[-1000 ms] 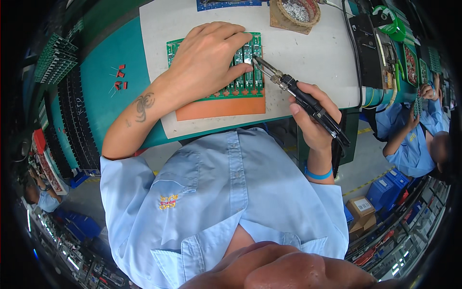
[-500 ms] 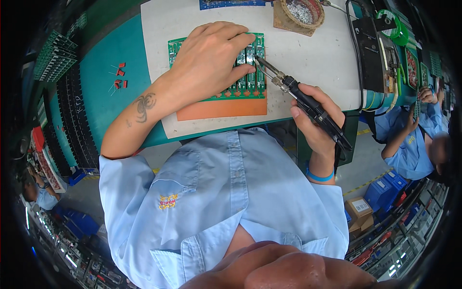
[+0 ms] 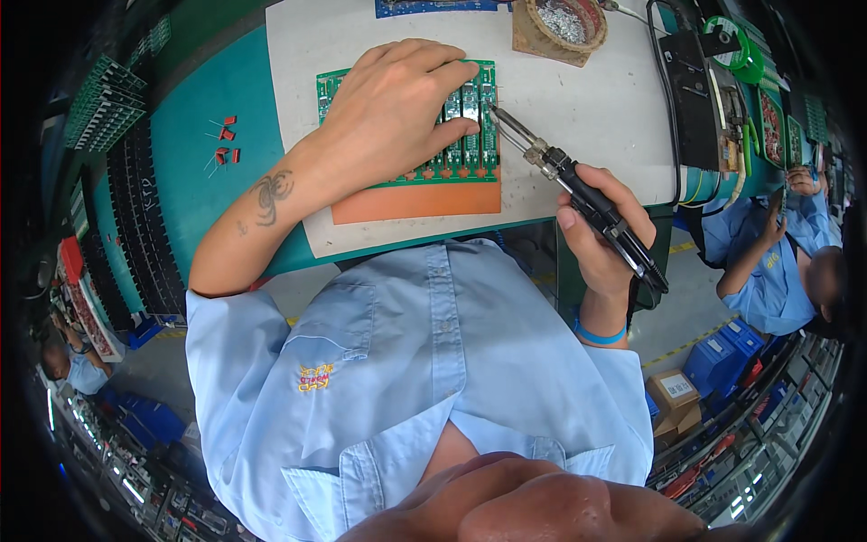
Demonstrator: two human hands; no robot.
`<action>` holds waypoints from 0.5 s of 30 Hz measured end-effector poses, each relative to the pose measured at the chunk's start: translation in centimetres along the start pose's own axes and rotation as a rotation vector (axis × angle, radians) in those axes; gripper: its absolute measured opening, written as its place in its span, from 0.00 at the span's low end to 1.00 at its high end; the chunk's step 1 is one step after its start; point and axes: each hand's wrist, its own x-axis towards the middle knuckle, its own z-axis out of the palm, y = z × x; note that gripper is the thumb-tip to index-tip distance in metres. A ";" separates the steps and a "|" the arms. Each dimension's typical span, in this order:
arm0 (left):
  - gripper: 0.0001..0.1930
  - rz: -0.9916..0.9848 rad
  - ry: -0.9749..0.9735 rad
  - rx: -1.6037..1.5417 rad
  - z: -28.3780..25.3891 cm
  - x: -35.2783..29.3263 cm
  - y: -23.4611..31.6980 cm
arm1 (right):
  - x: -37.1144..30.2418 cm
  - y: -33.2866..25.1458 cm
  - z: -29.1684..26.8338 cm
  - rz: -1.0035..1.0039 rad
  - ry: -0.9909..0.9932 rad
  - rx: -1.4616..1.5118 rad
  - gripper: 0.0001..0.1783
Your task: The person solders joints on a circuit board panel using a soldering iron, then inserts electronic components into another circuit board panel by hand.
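A green circuit board panel (image 3: 489,144), made of several narrow strips with small parts, lies on an orange-brown sheet (image 3: 415,205). My left hand (image 3: 397,104) rests over the panel, palm down, its fingers stretched toward the far edge and the thumb apart; it hides much of the left and middle strips. In my right hand (image 3: 601,226) is a black soldering iron (image 3: 587,200), gripped by its handle and slanting up to the left. A thin metal tube runs alongside its tip. The tip is at the rightmost strip; I cannot tell whether it touches.
Red components with wire leads (image 3: 226,134) lie on the green mat (image 3: 194,108) at left. A pot of silvery scraps (image 3: 564,23) stands beyond the panel. At right are a black box (image 3: 695,99) with cables and a green spool (image 3: 741,54). Another person (image 3: 777,253) works further right.
The soldering iron and my right hand have shifted slightly right, bringing the tip from an inner strip to the rightmost one. My left hand has stayed in place.
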 end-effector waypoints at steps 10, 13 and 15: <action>0.24 0.038 0.048 0.040 -0.8 -0.2 -0.4 | 0.7 0.2 0.9 0.010 -0.050 0.015 0.26; 0.25 0.019 0.006 0.063 -1.2 -0.3 -0.3 | 0.9 0.6 1.0 0.016 -0.063 0.009 0.26; 0.27 -0.011 -0.058 0.066 -1.3 -0.2 -0.1 | 1.0 0.9 1.1 0.012 -0.071 0.009 0.25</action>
